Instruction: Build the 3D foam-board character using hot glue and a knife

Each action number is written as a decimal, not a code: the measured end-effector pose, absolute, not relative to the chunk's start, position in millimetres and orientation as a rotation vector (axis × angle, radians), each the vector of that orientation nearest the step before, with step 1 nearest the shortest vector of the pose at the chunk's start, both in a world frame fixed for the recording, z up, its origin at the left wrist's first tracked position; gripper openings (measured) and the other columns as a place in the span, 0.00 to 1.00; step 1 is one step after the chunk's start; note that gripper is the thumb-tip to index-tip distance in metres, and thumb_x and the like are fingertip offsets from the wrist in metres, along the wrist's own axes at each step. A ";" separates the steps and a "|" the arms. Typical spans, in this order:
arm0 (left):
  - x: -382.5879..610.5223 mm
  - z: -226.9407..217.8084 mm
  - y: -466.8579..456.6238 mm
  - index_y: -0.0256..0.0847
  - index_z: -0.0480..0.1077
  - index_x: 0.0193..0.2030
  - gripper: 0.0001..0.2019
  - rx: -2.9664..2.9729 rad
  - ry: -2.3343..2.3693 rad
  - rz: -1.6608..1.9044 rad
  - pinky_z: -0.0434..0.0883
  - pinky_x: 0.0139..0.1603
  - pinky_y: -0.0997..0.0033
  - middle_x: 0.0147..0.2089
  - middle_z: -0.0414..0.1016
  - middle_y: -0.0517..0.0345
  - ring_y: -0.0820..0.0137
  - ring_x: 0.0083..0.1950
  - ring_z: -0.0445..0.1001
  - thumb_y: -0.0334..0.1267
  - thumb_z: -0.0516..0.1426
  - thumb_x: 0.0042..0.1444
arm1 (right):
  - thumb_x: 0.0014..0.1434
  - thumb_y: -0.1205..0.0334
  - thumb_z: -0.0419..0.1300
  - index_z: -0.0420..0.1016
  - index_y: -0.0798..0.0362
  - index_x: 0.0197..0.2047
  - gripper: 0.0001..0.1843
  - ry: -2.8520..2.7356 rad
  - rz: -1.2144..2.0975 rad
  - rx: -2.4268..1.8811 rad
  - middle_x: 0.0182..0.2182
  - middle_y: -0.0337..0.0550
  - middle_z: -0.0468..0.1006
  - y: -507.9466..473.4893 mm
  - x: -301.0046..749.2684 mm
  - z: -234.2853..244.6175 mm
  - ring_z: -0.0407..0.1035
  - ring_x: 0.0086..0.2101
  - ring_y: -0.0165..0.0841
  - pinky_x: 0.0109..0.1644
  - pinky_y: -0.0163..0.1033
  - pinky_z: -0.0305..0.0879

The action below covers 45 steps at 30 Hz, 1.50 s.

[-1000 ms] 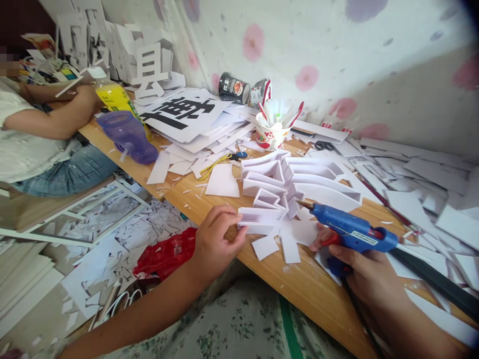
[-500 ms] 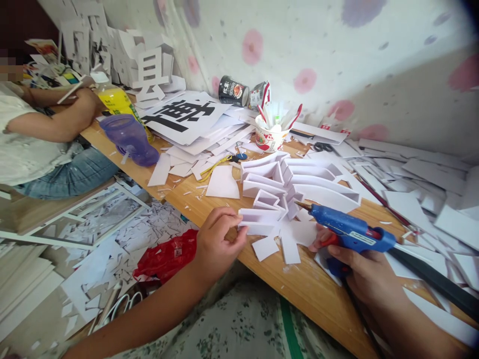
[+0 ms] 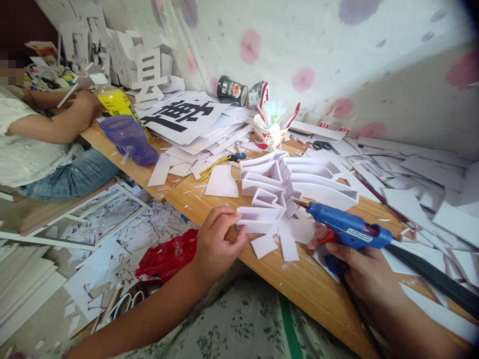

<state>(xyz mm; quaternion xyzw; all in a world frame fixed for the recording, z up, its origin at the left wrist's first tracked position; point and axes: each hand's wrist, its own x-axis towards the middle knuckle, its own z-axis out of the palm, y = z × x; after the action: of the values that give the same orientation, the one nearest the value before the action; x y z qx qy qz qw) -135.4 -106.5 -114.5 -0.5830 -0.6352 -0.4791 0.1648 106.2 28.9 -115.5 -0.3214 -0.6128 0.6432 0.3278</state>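
My right hand grips a blue hot glue gun with a finger by its red trigger. The gun's nozzle points left, close to the middle of a white foam-board character built from upright walls. At the near left end of that character, my left hand pinches a lower strip between thumb and fingers. Loose flat foam-board pieces lie just in front of the character. Beyond my left hand rests a curved white piece.
Behind the work stand a paper cup of tools, a tipped black cup and a printed sheet. Scissors and many offcuts lie right. A purple pitcher stands left, near another person. A red bag lies below.
Hardly anything differs. The view has shifted very slightly; the glue gun and both hands keep nearly the same place against the white character.
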 end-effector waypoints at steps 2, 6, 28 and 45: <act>-135.1 -115.5 -107.6 0.36 0.69 0.41 0.11 -1.662 -1.816 -1.352 0.72 0.49 0.74 0.41 0.71 0.54 0.71 0.45 0.73 0.27 0.63 0.51 | 0.50 0.58 0.69 0.80 0.48 0.34 0.07 -1.589 1.699 -0.837 0.31 0.42 0.81 29.3 105.8 -116.5 0.76 0.34 0.39 0.41 0.43 0.71; -135.6 -120.7 -109.8 0.36 0.68 0.43 0.16 -1.669 -1.849 -1.337 0.72 0.50 0.73 0.44 0.71 0.53 0.70 0.46 0.73 0.34 0.67 0.50 | 0.49 0.58 0.69 0.81 0.48 0.33 0.07 -1.575 1.701 -0.813 0.30 0.43 0.80 30.3 105.3 -117.6 0.76 0.35 0.40 0.41 0.43 0.71; -136.8 -128.1 -117.5 0.37 0.66 0.50 0.21 -1.693 -1.953 -1.177 0.74 0.46 0.69 0.48 0.70 0.50 0.66 0.49 0.72 0.39 0.65 0.52 | 0.50 0.56 0.69 0.80 0.50 0.35 0.09 -1.562 1.745 -0.831 0.29 0.44 0.81 28.0 105.3 -117.1 0.76 0.32 0.40 0.40 0.44 0.72; -141.9 -125.4 -113.9 0.40 0.66 0.49 0.19 -1.756 -1.900 -1.319 0.76 0.48 0.69 0.47 0.70 0.51 0.67 0.49 0.73 0.33 0.64 0.51 | 0.48 0.58 0.70 0.80 0.49 0.33 0.09 -1.509 1.760 -0.855 0.31 0.41 0.79 26.2 102.7 -118.1 0.75 0.32 0.37 0.40 0.42 0.73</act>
<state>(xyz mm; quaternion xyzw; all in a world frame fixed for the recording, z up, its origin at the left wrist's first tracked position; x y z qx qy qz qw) -141.9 -113.9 -125.4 -0.6003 -0.6496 -0.4512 0.1187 102.7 26.2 -118.1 -0.3268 -0.5766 0.6726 0.3292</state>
